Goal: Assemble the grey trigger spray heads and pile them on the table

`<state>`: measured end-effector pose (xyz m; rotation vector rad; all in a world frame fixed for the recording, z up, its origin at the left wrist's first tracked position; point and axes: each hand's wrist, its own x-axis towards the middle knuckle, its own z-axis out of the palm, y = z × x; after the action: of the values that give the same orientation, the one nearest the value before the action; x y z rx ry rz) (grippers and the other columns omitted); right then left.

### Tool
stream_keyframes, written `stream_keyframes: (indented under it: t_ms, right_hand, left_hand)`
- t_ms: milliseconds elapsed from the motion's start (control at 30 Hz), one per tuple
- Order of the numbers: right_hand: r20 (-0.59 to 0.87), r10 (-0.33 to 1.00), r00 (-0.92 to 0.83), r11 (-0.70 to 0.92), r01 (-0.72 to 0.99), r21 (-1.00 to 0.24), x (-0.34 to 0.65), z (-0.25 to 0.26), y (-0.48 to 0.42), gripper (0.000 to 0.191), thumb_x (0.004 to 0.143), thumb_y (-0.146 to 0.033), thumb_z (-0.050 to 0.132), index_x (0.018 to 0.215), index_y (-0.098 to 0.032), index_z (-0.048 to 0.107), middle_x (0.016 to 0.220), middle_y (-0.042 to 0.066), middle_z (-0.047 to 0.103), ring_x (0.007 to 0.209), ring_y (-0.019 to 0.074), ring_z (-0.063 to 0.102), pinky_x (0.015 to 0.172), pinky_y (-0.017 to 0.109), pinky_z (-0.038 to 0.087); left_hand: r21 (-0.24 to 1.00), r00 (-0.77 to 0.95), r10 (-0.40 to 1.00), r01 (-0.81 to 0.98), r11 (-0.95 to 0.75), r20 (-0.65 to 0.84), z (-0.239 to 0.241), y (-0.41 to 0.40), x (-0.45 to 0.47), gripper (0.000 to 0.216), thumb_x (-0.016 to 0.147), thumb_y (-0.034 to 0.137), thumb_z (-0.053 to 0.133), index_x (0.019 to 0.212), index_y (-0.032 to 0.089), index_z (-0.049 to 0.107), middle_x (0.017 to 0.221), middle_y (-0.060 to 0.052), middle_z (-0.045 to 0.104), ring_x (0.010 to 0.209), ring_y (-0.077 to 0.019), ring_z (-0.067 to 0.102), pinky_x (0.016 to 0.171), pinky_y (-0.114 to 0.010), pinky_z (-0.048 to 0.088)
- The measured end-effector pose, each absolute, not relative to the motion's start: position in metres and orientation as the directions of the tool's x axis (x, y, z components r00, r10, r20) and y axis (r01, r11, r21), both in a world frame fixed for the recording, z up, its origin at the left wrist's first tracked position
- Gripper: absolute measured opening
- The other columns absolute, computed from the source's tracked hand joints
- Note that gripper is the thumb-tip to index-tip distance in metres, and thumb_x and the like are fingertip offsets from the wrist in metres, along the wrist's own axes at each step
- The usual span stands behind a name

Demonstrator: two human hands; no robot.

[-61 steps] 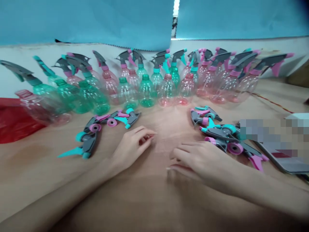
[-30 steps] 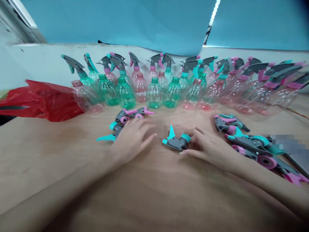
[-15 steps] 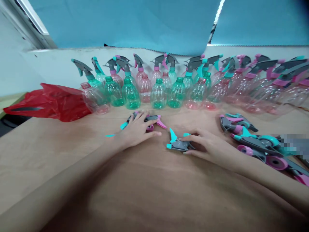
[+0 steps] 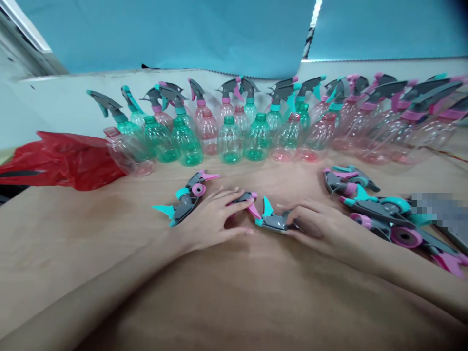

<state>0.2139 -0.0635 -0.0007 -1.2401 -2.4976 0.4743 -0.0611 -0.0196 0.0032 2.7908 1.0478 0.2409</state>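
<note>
My left hand (image 4: 210, 219) lies over a grey spray head with a pink trigger (image 4: 253, 209), its fingers curved across the top and the thumb apart below. Part of that spray head is hidden under the hand. Close on the right, my right hand (image 4: 318, 224) grips a grey spray head with a turquoise trigger (image 4: 275, 222) between bent fingers and thumb, low on the table. The two held heads nearly meet. Left of my left hand lie a loose turquoise-and-grey spray head (image 4: 183, 209) and a pink-and-grey one (image 4: 193, 181).
A pile of spray heads (image 4: 387, 207) lies to the right, beside a blurred-out grey object (image 4: 438, 214). Along the wall stand several green and pink bottles; some, like the green bottle (image 4: 230, 144), have no head. A red plastic bag (image 4: 73, 161) rests at the left of the wooden table (image 4: 234, 302).
My left hand has moved right, bringing the pink-trigger spray head close to the turquoise one. Two loose heads now show beside it. The right hand stays on its spray head; the view has shifted slightly.
</note>
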Motion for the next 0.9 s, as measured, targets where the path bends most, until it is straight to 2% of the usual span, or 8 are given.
stream_keyframes:
  t_ms: [233, 367, 467, 533, 600, 700, 800, 900]
  right_hand:
    - [0.209, 0.807, -0.553, 0.582, 0.682, -0.443, 0.224, 0.000, -0.070, 0.016, 0.086, -0.022, 0.058, 0.102, -0.021, 0.056, 0.108, 0.007, 0.059, 0.099, 0.0201, 0.059, 0.085, 0.038, 0.050]
    - [0.344, 0.732, -0.588, 0.680, 0.663, -0.314, 0.228, -0.003, -0.077, 0.020, 0.090, -0.017, 0.050, 0.109, -0.018, 0.056, 0.111, 0.011, 0.059, 0.104, 0.0229, 0.057, 0.085, 0.038, 0.049]
    - [0.410, 0.652, -0.638, 0.745, 0.640, -0.188, 0.228, -0.002, -0.084, 0.025, 0.095, -0.015, 0.038, 0.105, -0.016, 0.061, 0.098, 0.010, 0.064, 0.089, 0.0208, 0.060, 0.072, 0.032, 0.050]
    - [0.436, 0.616, -0.657, 0.768, 0.623, -0.147, 0.229, -0.003, -0.087, 0.033, 0.097, -0.018, 0.031, 0.098, -0.015, 0.064, 0.087, 0.010, 0.066, 0.076, 0.0192, 0.060, 0.062, 0.030, 0.049]
    - [0.432, 0.653, -0.623, 0.744, 0.633, -0.212, 0.231, -0.005, -0.089, 0.036, 0.098, -0.021, 0.029, 0.094, -0.015, 0.065, 0.084, 0.008, 0.067, 0.071, 0.0174, 0.060, 0.060, 0.029, 0.049]
    - [0.395, 0.753, -0.527, 0.656, 0.649, -0.384, 0.237, -0.010, -0.088, 0.027, 0.097, -0.024, 0.036, 0.094, -0.019, 0.063, 0.084, 0.003, 0.067, 0.072, 0.0131, 0.063, 0.063, 0.024, 0.050]
    - [0.466, 0.697, -0.545, 0.716, 0.557, -0.420, 0.242, -0.009, -0.087, 0.021, 0.096, -0.022, 0.040, 0.093, -0.018, 0.060, 0.086, 0.003, 0.069, 0.076, 0.0124, 0.064, 0.066, 0.023, 0.051]
    - [0.568, 0.582, -0.582, 0.812, 0.445, -0.376, 0.243, 0.001, -0.086, 0.024, 0.097, -0.022, 0.038, 0.091, -0.014, 0.059, 0.083, 0.006, 0.069, 0.078, 0.0128, 0.064, 0.068, 0.021, 0.051]
  left_hand:
    - [0.177, 0.742, 0.641, 0.616, -0.767, 0.195, 0.001, -0.014, -0.038, 0.058, 0.089, 0.057, 0.048, 0.137, 0.025, 0.045, 0.145, -0.013, 0.043, 0.135, -0.0302, 0.037, 0.109, -0.054, 0.028]
    - [0.233, 0.679, 0.630, 0.589, -0.774, 0.376, 0.013, -0.031, -0.018, 0.037, 0.092, 0.041, 0.052, 0.121, 0.019, 0.058, 0.127, -0.011, 0.060, 0.121, -0.0243, 0.052, 0.110, -0.050, 0.030]
    - [0.245, 0.655, 0.614, 0.571, -0.784, 0.441, 0.027, -0.043, 0.000, 0.048, 0.082, 0.047, 0.064, 0.121, 0.020, 0.056, 0.126, -0.012, 0.060, 0.118, -0.0274, 0.054, 0.111, -0.055, 0.024]
    - [0.340, 0.659, 0.647, 0.551, -0.762, 0.384, 0.034, -0.042, 0.009, 0.059, 0.077, 0.048, 0.070, 0.126, 0.021, 0.053, 0.128, -0.012, 0.058, 0.120, -0.0299, 0.053, 0.105, -0.050, 0.036]
    - [0.567, 0.750, 0.626, 0.427, -0.704, 0.213, 0.035, -0.034, 0.016, 0.056, 0.077, 0.057, 0.065, 0.121, 0.025, 0.057, 0.122, -0.008, 0.063, 0.114, -0.0292, 0.058, 0.091, -0.041, 0.049]
    - [0.873, 0.840, 0.542, 0.274, -0.404, -0.012, 0.027, -0.016, 0.024, 0.046, 0.095, 0.054, 0.033, 0.106, 0.023, 0.066, 0.101, -0.006, 0.071, 0.090, -0.0205, 0.068, 0.076, -0.032, 0.054]
    - [0.917, 0.841, 0.530, 0.289, -0.276, -0.105, 0.018, -0.007, 0.033, 0.027, 0.092, 0.038, 0.050, 0.105, 0.019, 0.067, 0.099, -0.005, 0.071, 0.089, -0.0179, 0.067, 0.076, -0.028, 0.053]
    - [0.903, 0.847, 0.509, 0.327, -0.279, -0.150, 0.016, -0.012, 0.038, 0.038, 0.083, 0.031, 0.065, 0.119, 0.021, 0.059, 0.099, -0.004, 0.070, 0.087, -0.0184, 0.066, 0.070, -0.026, 0.052]
